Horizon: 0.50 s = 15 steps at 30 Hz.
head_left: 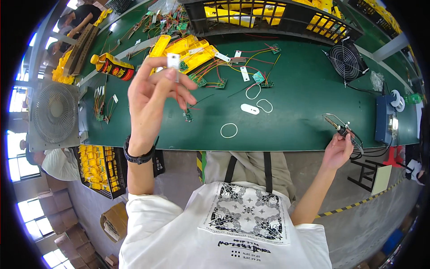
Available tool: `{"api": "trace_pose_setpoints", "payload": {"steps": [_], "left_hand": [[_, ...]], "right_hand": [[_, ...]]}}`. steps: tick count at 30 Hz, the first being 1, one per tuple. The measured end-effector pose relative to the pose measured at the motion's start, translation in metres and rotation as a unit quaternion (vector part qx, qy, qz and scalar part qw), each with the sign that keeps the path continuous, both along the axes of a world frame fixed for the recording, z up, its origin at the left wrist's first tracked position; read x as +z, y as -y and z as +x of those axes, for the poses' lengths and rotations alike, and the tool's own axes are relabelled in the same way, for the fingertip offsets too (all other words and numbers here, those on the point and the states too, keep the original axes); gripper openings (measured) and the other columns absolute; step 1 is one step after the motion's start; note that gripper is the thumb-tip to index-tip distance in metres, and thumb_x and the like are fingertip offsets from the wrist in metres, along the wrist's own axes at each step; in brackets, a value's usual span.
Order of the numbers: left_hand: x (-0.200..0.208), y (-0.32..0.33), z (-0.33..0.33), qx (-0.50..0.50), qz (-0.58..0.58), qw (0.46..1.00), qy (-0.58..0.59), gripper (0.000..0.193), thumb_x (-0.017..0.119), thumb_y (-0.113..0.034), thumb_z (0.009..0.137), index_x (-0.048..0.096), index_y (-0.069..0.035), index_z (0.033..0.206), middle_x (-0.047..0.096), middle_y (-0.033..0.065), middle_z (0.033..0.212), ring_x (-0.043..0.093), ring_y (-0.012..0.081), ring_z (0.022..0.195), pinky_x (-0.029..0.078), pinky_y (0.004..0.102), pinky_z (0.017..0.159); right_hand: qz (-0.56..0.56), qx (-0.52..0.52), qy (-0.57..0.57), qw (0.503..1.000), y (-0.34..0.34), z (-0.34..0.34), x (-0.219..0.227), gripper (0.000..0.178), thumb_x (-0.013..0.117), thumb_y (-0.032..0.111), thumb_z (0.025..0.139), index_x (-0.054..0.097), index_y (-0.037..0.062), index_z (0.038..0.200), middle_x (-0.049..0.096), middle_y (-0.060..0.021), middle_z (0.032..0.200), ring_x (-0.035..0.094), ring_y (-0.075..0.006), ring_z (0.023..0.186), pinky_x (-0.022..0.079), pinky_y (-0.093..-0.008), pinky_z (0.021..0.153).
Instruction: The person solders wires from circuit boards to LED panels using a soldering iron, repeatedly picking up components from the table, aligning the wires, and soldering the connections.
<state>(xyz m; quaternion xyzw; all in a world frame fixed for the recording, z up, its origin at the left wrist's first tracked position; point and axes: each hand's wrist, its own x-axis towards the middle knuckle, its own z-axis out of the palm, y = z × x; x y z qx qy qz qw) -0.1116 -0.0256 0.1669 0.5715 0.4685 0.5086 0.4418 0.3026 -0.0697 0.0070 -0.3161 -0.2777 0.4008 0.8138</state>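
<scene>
Raised over the left part of the green bench, my left hand pinches a small white rectangular plate between thumb and fingers. Below that hand, a small green circuit board with thin wires shows; whether it joins the plate I cannot tell. My right hand, at the bench's front edge, grips a soldering iron whose tip points up and left, with a thin curved tube alongside. Between the hands lie a white oval piece and several white rings. Wired circuit boards and yellow casings sit farther back.
A black crate of yellow parts stands at the back. Right of it is a black fan, with a blue box-shaped unit nearer. A yellow-and-black bottle and a grey fan are at left. Another person works far left.
</scene>
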Motion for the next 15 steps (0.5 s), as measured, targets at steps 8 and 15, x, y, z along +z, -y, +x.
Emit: {"api": "trace_pose_setpoints", "payload": {"steps": [8,15], "left_hand": [[-0.084,-0.012,0.090,-0.289,-0.133,0.948,-0.003,0.016,0.057,-0.016,0.092,0.056,-0.001,0.099,0.066,0.0060,0.076,0.058,0.0087,0.059,0.044,0.0211,0.053],[-0.106,-0.013,0.120,-0.233,0.153,0.933,-0.228,0.012,0.063,-0.014,0.083,0.062,-0.003,0.087,0.063,0.0087,0.082,0.059,0.0260,0.080,0.045,0.0355,0.067]], "right_hand": [[-0.013,-0.021,-0.004,1.000,0.000,-0.003,-0.006,0.020,0.048,0.006,0.092,0.055,-0.0072,0.105,0.058,-0.0104,0.091,0.048,-0.0128,0.070,0.039,-0.0235,0.051],[-0.004,0.010,-0.018,1.000,0.001,0.003,-0.007,0.017,0.049,0.007,0.092,0.054,-0.0059,0.103,0.059,-0.0121,0.091,0.049,-0.0137,0.070,0.039,-0.0237,0.051]]}}
